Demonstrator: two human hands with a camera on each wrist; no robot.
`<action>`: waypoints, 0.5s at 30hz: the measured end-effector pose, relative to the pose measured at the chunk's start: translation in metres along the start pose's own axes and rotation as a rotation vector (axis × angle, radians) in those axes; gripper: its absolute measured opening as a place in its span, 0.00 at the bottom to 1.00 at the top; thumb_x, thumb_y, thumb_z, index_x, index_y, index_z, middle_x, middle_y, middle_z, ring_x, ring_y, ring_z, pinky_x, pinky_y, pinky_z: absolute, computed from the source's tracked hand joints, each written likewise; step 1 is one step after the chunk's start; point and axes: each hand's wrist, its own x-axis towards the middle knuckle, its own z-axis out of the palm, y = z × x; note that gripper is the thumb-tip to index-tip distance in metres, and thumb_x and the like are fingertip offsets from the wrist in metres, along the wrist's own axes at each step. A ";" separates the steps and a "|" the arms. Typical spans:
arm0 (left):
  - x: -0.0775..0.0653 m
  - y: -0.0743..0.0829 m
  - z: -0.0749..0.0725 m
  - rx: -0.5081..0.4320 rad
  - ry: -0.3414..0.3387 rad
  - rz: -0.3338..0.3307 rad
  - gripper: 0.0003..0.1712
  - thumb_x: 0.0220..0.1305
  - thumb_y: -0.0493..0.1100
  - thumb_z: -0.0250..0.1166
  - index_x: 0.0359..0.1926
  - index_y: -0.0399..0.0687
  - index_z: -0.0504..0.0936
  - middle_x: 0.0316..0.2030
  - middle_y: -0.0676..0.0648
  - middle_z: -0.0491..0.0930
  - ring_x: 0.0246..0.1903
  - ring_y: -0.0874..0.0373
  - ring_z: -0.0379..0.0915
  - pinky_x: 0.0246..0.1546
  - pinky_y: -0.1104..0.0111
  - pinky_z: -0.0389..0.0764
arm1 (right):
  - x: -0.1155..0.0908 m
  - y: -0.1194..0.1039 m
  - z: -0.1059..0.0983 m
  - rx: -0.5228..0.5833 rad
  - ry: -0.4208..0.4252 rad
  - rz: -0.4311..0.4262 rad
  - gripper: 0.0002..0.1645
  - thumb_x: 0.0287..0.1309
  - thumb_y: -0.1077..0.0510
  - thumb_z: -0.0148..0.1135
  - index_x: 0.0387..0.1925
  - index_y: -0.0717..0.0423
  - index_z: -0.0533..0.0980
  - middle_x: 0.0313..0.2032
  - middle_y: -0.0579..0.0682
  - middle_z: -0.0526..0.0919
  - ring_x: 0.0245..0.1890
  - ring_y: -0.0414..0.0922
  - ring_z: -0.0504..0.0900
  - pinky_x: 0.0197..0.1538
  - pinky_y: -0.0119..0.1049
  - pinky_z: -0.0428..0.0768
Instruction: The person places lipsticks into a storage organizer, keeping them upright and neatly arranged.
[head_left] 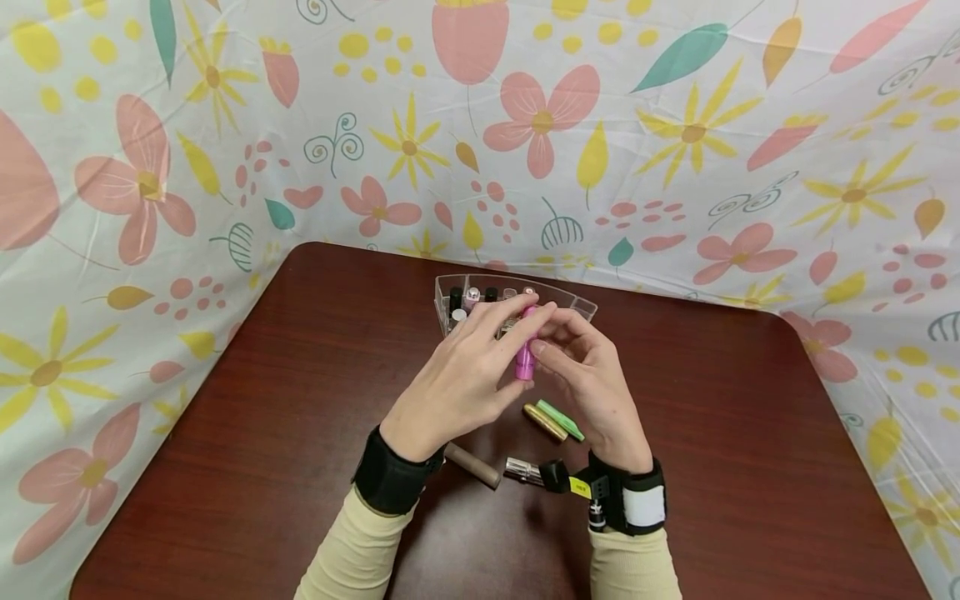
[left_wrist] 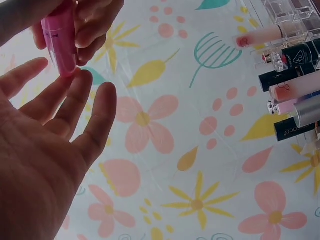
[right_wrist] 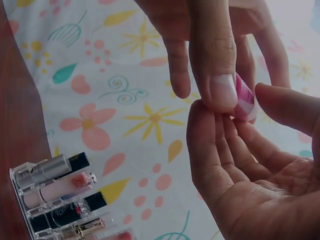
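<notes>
A glossy pink lipstick tube (head_left: 525, 360) is held up between both hands, over the table. My left hand (head_left: 465, 367) spans it from the left, its fingers across the top and its thumb at the near end. From the other side, my right hand (head_left: 592, 375) pinches the tube between thumb and fingertips. In the left wrist view, left fingertips meet one end of the pink tube (left_wrist: 64, 47), while the right fingers curl beside it. The right wrist view shows the left thumb overlapping the tube (right_wrist: 244, 100), with right fingertips close against it.
A clear fan-shaped organizer (head_left: 576, 303) with several lipsticks stands behind the hands. Nearer on the brown table (head_left: 300, 392) lie a gold tube (head_left: 545, 422), a green tube (head_left: 561, 419), a brown tube (head_left: 472, 465) and a silver tube (head_left: 522, 471). Flowered cloth (head_left: 405, 83) hangs behind.
</notes>
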 end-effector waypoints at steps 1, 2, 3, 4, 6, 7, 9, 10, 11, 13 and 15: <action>0.000 0.000 0.000 0.001 -0.007 0.000 0.48 0.56 0.47 0.76 0.76 0.54 0.65 0.71 0.44 0.68 0.64 0.49 0.70 0.73 0.54 0.66 | 0.000 0.000 0.000 0.006 -0.001 -0.003 0.17 0.69 0.65 0.61 0.57 0.58 0.74 0.46 0.48 0.81 0.43 0.40 0.83 0.45 0.31 0.85; 0.000 0.000 0.000 0.002 -0.013 0.000 0.49 0.55 0.48 0.76 0.76 0.55 0.64 0.72 0.45 0.68 0.65 0.50 0.69 0.73 0.54 0.66 | 0.000 0.000 0.000 0.011 -0.002 -0.005 0.17 0.69 0.65 0.61 0.57 0.58 0.74 0.46 0.48 0.82 0.43 0.40 0.83 0.46 0.31 0.85; 0.000 0.000 0.001 0.003 -0.018 -0.001 0.49 0.55 0.48 0.77 0.76 0.56 0.64 0.72 0.45 0.68 0.65 0.50 0.69 0.73 0.54 0.66 | 0.000 0.000 0.000 0.015 -0.003 -0.006 0.17 0.69 0.65 0.61 0.57 0.58 0.74 0.45 0.48 0.82 0.43 0.40 0.83 0.47 0.31 0.85; 0.000 0.001 0.001 0.004 -0.024 -0.002 0.50 0.55 0.48 0.77 0.76 0.56 0.64 0.72 0.45 0.67 0.66 0.50 0.68 0.73 0.54 0.66 | 0.000 0.000 0.000 0.018 -0.004 -0.006 0.17 0.69 0.65 0.61 0.57 0.59 0.74 0.45 0.48 0.82 0.44 0.41 0.83 0.48 0.31 0.85; 0.000 0.000 0.001 0.009 -0.027 -0.002 0.50 0.55 0.49 0.77 0.76 0.57 0.63 0.72 0.46 0.67 0.67 0.50 0.68 0.73 0.53 0.66 | 0.000 0.001 0.000 0.024 -0.011 -0.006 0.16 0.69 0.65 0.60 0.57 0.59 0.74 0.45 0.49 0.81 0.44 0.41 0.83 0.49 0.32 0.85; 0.000 0.000 0.001 0.011 -0.026 -0.002 0.49 0.56 0.49 0.76 0.76 0.56 0.64 0.72 0.46 0.67 0.67 0.50 0.68 0.73 0.53 0.67 | 0.001 0.001 0.000 0.026 -0.012 -0.006 0.16 0.70 0.65 0.60 0.57 0.59 0.74 0.45 0.49 0.81 0.44 0.41 0.83 0.49 0.32 0.85; 0.000 0.000 0.002 0.015 -0.023 0.000 0.48 0.57 0.48 0.75 0.76 0.56 0.64 0.72 0.45 0.68 0.66 0.50 0.68 0.73 0.52 0.67 | 0.001 0.001 -0.001 0.026 -0.016 -0.002 0.16 0.70 0.64 0.59 0.58 0.59 0.73 0.45 0.49 0.81 0.44 0.41 0.83 0.49 0.32 0.85; -0.001 -0.001 0.002 0.017 -0.023 0.000 0.47 0.58 0.48 0.75 0.76 0.56 0.64 0.72 0.45 0.68 0.66 0.50 0.68 0.73 0.52 0.66 | 0.001 0.001 -0.001 0.027 -0.017 0.000 0.17 0.71 0.64 0.59 0.58 0.59 0.73 0.45 0.49 0.81 0.44 0.41 0.83 0.49 0.32 0.85; -0.001 -0.001 0.002 0.020 -0.023 -0.001 0.47 0.58 0.48 0.75 0.76 0.56 0.64 0.72 0.45 0.68 0.66 0.50 0.68 0.73 0.52 0.66 | 0.002 0.001 -0.001 0.027 -0.019 0.002 0.17 0.71 0.64 0.59 0.58 0.58 0.73 0.45 0.49 0.81 0.44 0.41 0.83 0.49 0.32 0.85; 0.000 -0.002 0.003 0.021 -0.027 -0.001 0.48 0.57 0.48 0.75 0.76 0.56 0.64 0.72 0.45 0.68 0.66 0.49 0.69 0.73 0.52 0.66 | 0.002 0.001 -0.001 0.027 -0.019 0.005 0.17 0.71 0.64 0.58 0.59 0.58 0.73 0.46 0.48 0.82 0.44 0.41 0.83 0.49 0.32 0.85; 0.000 -0.003 0.004 0.028 -0.036 -0.001 0.48 0.58 0.48 0.75 0.77 0.55 0.63 0.72 0.45 0.67 0.66 0.49 0.69 0.73 0.53 0.66 | 0.003 0.002 -0.001 0.029 -0.020 0.006 0.17 0.72 0.64 0.58 0.60 0.58 0.72 0.46 0.48 0.82 0.45 0.40 0.83 0.50 0.32 0.85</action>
